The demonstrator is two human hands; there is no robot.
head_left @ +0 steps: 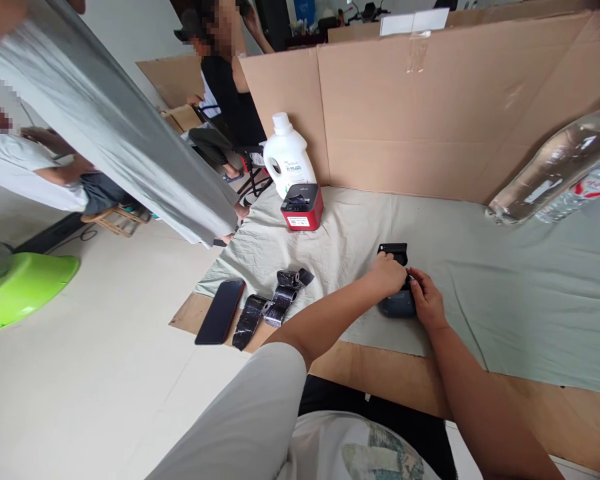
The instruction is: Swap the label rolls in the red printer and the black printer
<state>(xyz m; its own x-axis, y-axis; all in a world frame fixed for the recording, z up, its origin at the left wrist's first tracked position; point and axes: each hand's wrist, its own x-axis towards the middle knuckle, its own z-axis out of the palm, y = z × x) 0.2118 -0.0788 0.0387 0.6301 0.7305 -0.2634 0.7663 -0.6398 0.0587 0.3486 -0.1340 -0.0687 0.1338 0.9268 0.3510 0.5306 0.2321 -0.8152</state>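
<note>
A small dark portable printer [398, 306] lies on the cloth in front of me, its black lid [393, 252] raised at the far side. My left hand [387, 275] reaches over the opening with its fingers closed; whatever they pinch is hidden beneath the hand. Along the printer's right side, my right hand [429, 300] holds the body, thumb and fingers curled near the opening. The inside of the printer is mostly covered by my hands. Left of it lie several small rolls in shiny black wrapping [281, 305].
A black phone [220, 312] lies at the table's left edge. Farther back are a red and black boxy device [303, 208], a white detergent jug [289, 157] and a cardboard wall [405, 127]. Large water bottles [555, 170] lean at right. Other people sit beyond the left side.
</note>
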